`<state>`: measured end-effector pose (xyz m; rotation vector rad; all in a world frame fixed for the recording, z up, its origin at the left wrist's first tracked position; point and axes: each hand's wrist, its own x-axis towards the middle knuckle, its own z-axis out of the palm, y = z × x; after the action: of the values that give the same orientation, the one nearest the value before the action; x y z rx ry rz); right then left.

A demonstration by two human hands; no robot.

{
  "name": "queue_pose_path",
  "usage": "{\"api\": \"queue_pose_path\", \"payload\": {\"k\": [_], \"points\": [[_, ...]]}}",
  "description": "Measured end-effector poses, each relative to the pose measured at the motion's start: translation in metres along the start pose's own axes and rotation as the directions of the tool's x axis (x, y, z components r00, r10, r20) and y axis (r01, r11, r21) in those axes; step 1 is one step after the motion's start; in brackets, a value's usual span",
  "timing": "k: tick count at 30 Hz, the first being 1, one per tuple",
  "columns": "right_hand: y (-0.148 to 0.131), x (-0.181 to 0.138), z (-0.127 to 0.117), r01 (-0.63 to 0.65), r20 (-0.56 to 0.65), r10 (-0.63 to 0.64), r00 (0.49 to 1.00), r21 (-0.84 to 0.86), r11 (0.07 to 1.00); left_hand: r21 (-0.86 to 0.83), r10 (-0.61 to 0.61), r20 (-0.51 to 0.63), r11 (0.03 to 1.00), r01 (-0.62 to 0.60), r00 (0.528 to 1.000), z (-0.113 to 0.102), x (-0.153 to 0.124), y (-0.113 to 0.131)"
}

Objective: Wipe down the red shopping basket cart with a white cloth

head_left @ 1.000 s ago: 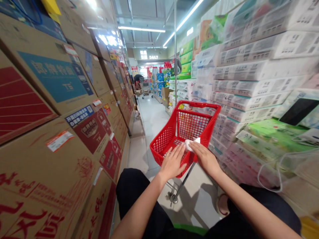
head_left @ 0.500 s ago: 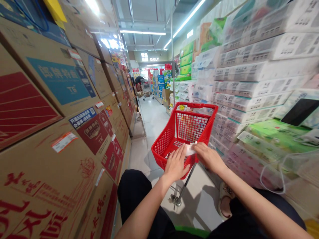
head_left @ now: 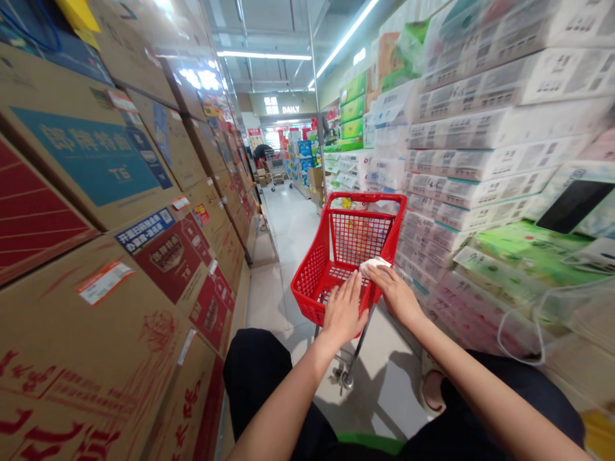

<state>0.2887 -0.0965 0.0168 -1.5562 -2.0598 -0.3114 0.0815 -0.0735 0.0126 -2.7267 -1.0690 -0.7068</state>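
the near rim of a red plastic shopping cart (head_left: 311, 311) is touched by the outstretched left hand (head_left: 343, 314); a white cloth (head_left: 373, 263) is held at the rim by the right hand (head_left: 396, 296). the tiled aisle (head_left: 278, 237) is flanked by cardboard cartons (head_left: 120, 320) and tissue packs (head_left: 456, 128).

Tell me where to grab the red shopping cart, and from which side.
The red shopping cart is probably best gripped by its top bar, from above at the far end: that bar stands highest, with an open gap beneath it.
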Motion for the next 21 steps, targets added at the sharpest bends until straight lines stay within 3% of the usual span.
{"api": "queue_pose_path", "payload": {"k": [5, 8, 12, 17, 21], "points": [[-0.035, -0.018, 0.001, 0.061, 0.029, -0.067, 0.997, 0.169, 0.984, -0.094, -0.029, -0.044, 0.995, 0.024, 0.999, 0.002, 0.004, 0.005], [-0.047, -0.025, -0.01, 0.147, 0.073, -0.165, 0.984, 0.212, 0.966, -0.151, 0.086, -0.02, 0.985, -0.088, 0.996, -0.009, 0.002, -0.004], [-0.025, -0.017, -0.02, 0.166, 0.045, -0.178, 0.983, 0.189, 0.968, -0.133, 0.323, 0.07, 0.941, -0.312, 0.944, -0.03, -0.003, -0.044], [0.012, -0.001, -0.004, 0.076, -0.03, -0.072, 0.997, 0.164, 0.984, -0.037, 0.233, 0.12, 0.973, -0.23, 0.965, -0.032, -0.008, -0.108], [0.009, -0.01, 0.011, 0.026, -0.066, -0.017, 0.998, 0.144, 0.989, -0.057, 0.19, 0.106, 0.981, -0.185, 0.976, -0.019, -0.01, -0.121]]}}
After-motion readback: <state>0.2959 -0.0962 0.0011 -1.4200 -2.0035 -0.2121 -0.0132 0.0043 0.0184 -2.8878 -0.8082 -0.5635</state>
